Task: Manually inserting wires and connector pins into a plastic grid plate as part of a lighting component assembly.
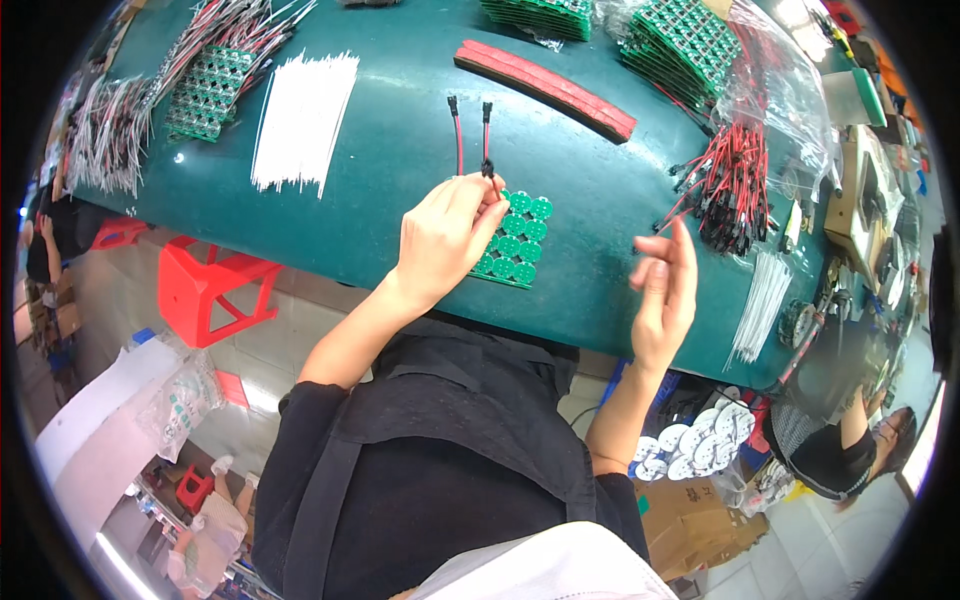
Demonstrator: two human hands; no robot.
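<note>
My left hand [445, 240] is closed in a pinch at the top left of a small green circuit board panel [520, 238] made of round boards in rows. Its fingertips grip a connector wire [487, 140], red and black with a black plug at its far end. A second connector wire [459, 145] lies just left of it, its near end hidden behind the hand. My right hand [664, 300] is raised over the table to the right, fingers apart and slightly blurred, with nothing visible in them. Beyond it lies a heap of red and black connector wires [735, 190].
A red magnetic-looking strip [545, 88] lies beyond the panel. Stacks of green panels [680, 50] stand at the back right. White wires [305, 120] lie at left, with another white bundle [762, 300] at right. A red stool [205, 290] stands below the table edge [330, 285].
</note>
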